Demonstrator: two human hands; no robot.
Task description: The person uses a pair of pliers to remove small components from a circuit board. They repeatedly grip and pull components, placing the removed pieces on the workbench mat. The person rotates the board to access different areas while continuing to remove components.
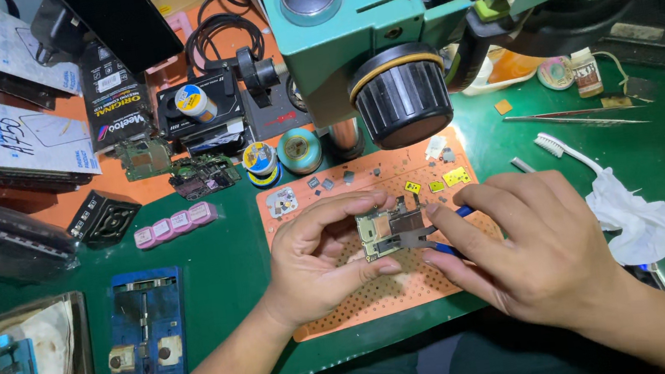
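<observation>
Two hands meet over the perforated orange work mat (412, 287): left hand (320, 256) pinches a small green-and-silver circuit board (389, 232), right hand (539, 250) grips a blue-handled tool (450, 232); white flat printed boxes (1, 135) lie far left

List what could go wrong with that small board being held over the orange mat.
1. The circuit board is pinched only between fingertips of the left hand while the right hand works a blue-handled tool on it; a slip might gouge it.
2. Loose chips on the orange mat sit close by; a hand might scatter them.
</observation>
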